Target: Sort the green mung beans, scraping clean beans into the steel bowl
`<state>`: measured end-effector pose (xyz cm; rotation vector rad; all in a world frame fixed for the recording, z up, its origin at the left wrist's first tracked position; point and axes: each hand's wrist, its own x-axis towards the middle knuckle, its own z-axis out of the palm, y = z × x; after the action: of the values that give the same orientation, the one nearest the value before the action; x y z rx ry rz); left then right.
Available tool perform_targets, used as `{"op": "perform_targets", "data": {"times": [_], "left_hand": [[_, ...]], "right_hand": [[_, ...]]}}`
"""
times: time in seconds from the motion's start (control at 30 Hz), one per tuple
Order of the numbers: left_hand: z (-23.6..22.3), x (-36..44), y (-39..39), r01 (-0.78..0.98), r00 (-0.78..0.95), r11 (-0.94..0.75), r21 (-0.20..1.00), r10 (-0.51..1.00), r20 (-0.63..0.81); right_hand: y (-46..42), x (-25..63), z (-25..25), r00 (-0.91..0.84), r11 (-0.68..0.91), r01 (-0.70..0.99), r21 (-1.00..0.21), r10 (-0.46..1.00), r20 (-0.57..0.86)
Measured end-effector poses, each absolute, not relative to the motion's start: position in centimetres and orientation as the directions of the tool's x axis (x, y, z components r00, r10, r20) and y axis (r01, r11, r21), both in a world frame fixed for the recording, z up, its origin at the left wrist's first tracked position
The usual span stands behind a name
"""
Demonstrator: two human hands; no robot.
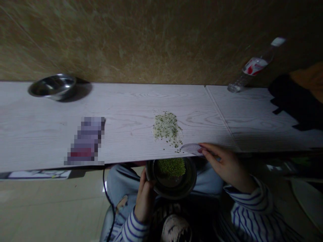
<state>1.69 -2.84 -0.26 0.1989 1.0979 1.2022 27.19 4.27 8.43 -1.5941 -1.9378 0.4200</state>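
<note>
My left hand grips the left rim of a dark metal bowl, which sits over my lap just below the table's front edge. Small green beans, like mung beans, lie inside it. Between thumb and fingers, my right hand pinches a clear half-round plate that looks like a protractor, flat along the table's front edge. Left of and beyond its tip spreads a pile of white grains mixed with green beans. Several beans lie scattered between the pile and the plate.
A second metal bowl stands at the back left of the pale wooden table. Nearer lies a pixelated flat object. At the back right a plastic bottle stands by the wall, beside dark cloth. A black cable hangs below.
</note>
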Motion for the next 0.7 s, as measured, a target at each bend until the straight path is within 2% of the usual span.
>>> {"op": "perform_targets", "data": {"times": [0.33,0.7], "left_hand": [[0.0,1.6,-2.8,-0.630,-0.076,0.422,0.652,0.802,-0.592],[-0.4,1.6,-2.7,-0.633,-0.063,0.393,0.667,0.833,-0.550]], "right_hand": [[4.6,26.8,8.1,-0.117,0.227,0.763,-0.605,0.969,0.217],[5.3,26.6,8.1,-0.118,0.240,0.766,-0.597,0.965,0.236]]}}
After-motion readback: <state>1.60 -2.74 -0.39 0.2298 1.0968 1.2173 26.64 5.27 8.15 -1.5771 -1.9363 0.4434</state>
